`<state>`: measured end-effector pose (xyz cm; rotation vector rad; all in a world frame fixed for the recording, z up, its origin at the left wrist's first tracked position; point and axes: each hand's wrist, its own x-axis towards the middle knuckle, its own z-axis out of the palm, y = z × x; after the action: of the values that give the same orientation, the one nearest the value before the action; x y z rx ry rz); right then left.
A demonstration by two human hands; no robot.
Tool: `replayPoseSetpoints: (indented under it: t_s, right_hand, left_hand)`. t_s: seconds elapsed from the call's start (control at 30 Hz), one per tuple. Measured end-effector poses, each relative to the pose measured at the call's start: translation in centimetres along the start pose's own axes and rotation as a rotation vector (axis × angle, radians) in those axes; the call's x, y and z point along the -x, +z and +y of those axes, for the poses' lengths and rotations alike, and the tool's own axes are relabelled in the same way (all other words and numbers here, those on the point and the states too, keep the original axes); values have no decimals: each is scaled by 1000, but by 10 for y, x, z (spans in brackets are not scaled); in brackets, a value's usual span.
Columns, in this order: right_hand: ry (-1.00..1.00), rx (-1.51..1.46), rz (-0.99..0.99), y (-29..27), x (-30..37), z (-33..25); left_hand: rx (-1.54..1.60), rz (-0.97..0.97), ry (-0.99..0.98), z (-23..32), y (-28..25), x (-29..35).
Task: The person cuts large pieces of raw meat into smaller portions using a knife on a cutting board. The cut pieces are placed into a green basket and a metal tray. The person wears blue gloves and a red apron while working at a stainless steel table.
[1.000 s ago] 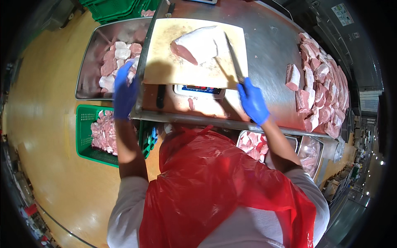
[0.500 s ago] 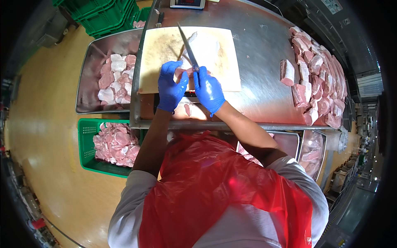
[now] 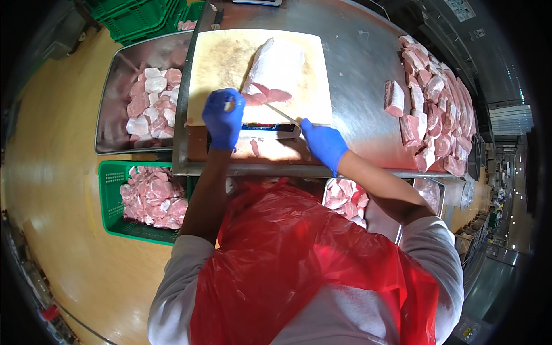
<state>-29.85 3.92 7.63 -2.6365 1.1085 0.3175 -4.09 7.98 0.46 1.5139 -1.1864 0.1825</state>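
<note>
On the pale cutting board (image 3: 221, 54) lies a thick piece of pork loin (image 3: 278, 64), white fat upward, its pink cut end toward me. My right hand (image 3: 325, 145), in a blue glove, grips a knife (image 3: 284, 114) by its handle; the blade slants left and its tip is at the loin's near end. Left of that end, over the board's front edge, my gloved left hand (image 3: 223, 121) is closed with curled fingers. A pale spot shows inside its curl, and I cannot tell what it is. A small meat scrap (image 3: 255, 148) lies by the table's front edge.
Many loin pieces (image 3: 440, 109) are heaped on the steel table (image 3: 359, 75) at right. A metal tub (image 3: 118, 63) and a green crate (image 3: 109, 198), both with meat, stand left. A scale (image 3: 287, 131) shows under the board; another knife (image 3: 217, 20) lies beyond.
My right hand has moved right and nearer, lowering the knife from upright to a slant across the loin's near end. My left hand has shifted left off the loin and curled up.
</note>
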Motion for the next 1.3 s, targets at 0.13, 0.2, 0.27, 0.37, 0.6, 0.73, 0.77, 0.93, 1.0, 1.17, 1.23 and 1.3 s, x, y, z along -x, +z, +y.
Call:
replayPoseSetpoints:
  t_s: [0.13,0.2,0.27,0.37,0.6,0.73,0.77,0.93,1.0,1.17,1.23,1.3]
  right_hand:
    - [63,168,-77,-17,52,23]
    - [80,129,-21,-30,58,21]
    - [139,19,63,-37,54,7]
    - [-43,-61,323,-17,19,-1]
    - [-85,-168,454,-18,-78,-56]
    - [-128,-58,439,-7,-78,-42]
    - [-110,-29,374,-2,-74,-34]
    - [-79,124,148,6,-30,10]
    - [3,187,-36,-7,-10,15]
    - [12,335,-160,-50,50,26]
    - [16,286,-76,-53,57,23]
    - [62,129,71,-42,56,10]
  left_hand:
    - [97,101,-430,-5,-16,0]
    - [202,81,-308,9,-5,0]
    - [151,26,-211,28,10,-1]
    - [-58,-103,-129,41,23,-7]
    - [271,-28,-201,4,20,14]
    - [169,18,-22,2,18,14]
    - [155,32,-5,3,15,13]
    - [143,-56,-224,2,-2,4]
    - [110,-59,-208,-12,-8,0]
    - [168,-99,-221,-20,-36,-5]
    - [187,-208,-134,-21,-40,4]
    - [196,-304,30,-11,-40,15]
